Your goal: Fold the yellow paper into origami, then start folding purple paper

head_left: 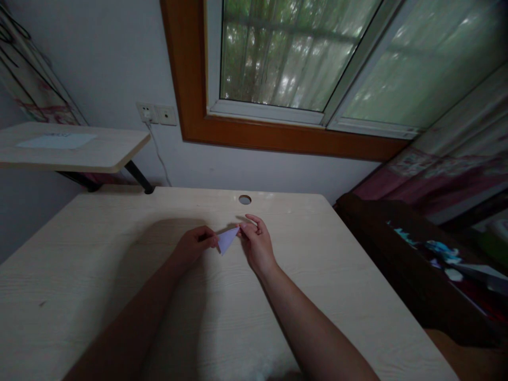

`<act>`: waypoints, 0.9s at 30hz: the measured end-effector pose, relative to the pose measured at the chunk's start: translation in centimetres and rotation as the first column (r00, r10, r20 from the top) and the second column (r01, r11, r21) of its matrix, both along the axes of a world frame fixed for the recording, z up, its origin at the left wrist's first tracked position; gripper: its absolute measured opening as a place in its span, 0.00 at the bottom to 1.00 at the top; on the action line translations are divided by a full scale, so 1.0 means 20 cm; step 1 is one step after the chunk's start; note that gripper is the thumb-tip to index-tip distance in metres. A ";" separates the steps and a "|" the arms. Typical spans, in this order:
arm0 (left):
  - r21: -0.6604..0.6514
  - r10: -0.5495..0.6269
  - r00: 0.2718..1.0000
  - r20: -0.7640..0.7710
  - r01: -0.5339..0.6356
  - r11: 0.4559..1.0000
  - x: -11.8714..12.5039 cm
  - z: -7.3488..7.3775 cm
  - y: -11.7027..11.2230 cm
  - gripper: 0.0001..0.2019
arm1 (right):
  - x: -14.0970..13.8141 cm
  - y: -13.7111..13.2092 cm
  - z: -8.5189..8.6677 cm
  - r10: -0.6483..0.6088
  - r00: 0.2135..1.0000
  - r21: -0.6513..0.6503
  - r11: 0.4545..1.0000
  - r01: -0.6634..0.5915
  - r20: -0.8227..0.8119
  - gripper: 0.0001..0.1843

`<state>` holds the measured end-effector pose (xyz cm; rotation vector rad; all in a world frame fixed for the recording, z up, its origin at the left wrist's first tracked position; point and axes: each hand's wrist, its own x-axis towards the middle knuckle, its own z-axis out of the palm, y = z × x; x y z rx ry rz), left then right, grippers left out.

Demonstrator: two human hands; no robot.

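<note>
A small pale-lilac piece of folded paper [227,241], triangular in outline, is held between my two hands just over the wooden desk [317,296]. My left hand [195,243] pinches its left side between thumb and fingers. At the pointed upper-right corner, the thumb and a finger of my right hand [256,241] close on the paper, while other fingers of that hand are loosely curled. Part of the paper's left edge is hidden behind my left fingertips.
A raised shelf [130,143] with a paper sheet [57,140] stands at the back left. The desk has a round cable hole [245,199] near its back edge. A plugged-in cord [159,153] runs down the wall. Dark furniture [381,248] holding assorted items adjoins the right side.
</note>
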<state>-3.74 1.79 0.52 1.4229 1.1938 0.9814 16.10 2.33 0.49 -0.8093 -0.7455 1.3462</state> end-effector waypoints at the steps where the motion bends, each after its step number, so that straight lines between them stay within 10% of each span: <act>1: 0.002 0.005 1.000 0.004 -0.005 1.000 0.00 0.01 0.00 0.09 | 0.00 0.00 0.00 0.016 1.000 0.005 1.000 -0.016 0.006 0.20; 8: 0.025 0.009 1.000 0.030 -0.010 1.000 0.00 0.03 -0.01 0.11 | -0.01 -0.02 -0.01 0.233 0.960 0.058 0.968 -0.244 0.157 0.25; 27: 0.042 -0.037 0.999 -0.031 0.039 0.998 0.00 -0.03 0.00 0.12 | 0.00 -0.02 -0.03 0.300 0.862 -0.044 0.950 -0.310 0.409 0.15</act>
